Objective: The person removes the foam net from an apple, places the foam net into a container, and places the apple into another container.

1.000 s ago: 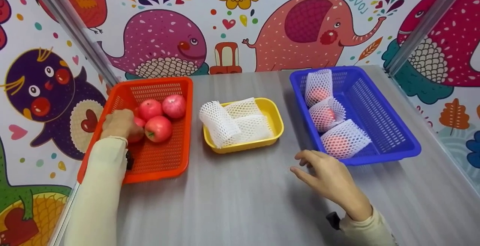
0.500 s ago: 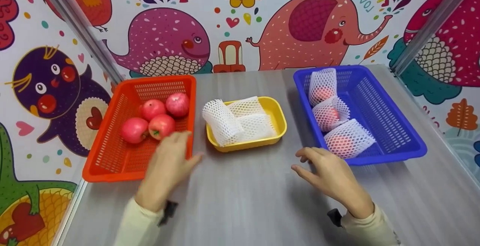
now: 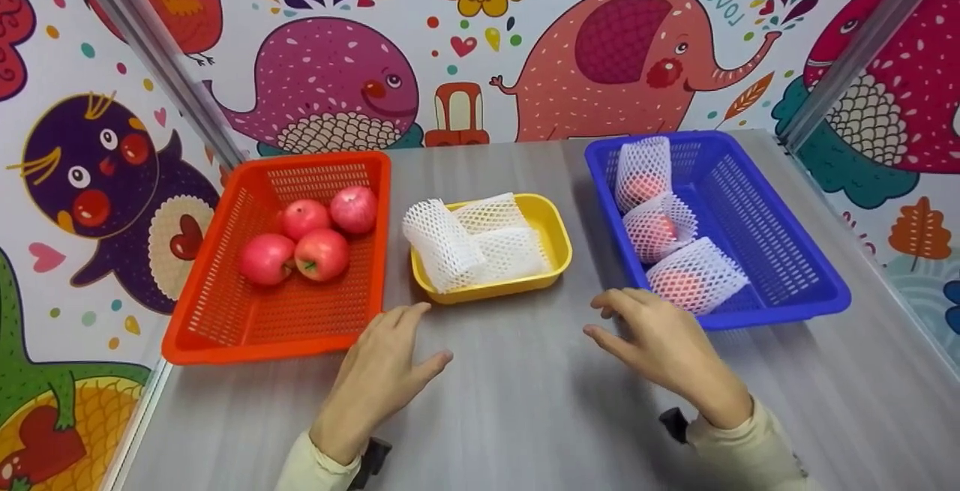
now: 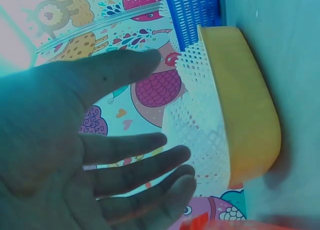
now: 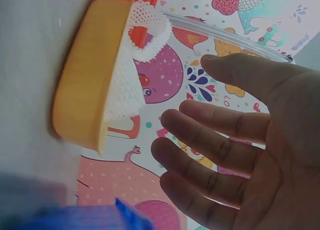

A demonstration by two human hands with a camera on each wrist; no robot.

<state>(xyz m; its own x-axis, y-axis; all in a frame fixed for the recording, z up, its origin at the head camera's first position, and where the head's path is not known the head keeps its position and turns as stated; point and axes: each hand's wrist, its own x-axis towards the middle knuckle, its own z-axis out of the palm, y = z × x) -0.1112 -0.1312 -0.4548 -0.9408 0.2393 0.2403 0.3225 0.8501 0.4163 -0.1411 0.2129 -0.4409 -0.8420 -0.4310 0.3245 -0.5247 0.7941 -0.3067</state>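
Note:
My left hand hovers over the table by the front right corner of the orange basket, its fingers relaxed and nothing in them. Several red apples lie together in that basket, the nearest being a red apple. Just left of the blue basket's front corner, my right hand also holds nothing, fingers loosely bent. Between the baskets stands a yellow tray with white foam net sleeves in it; one sticks out over its left rim. Both wrist views show the yellow tray beyond empty fingers.
The blue basket holds three apples in foam nets along its left side, the front one a netted apple. Printed cartoon wall panels close off the back and sides. A grey table bears everything.
My left hand has come out of the orange basket, moving right and toward me; the apple it was at now lies beside the others. The right hand has hardly moved.

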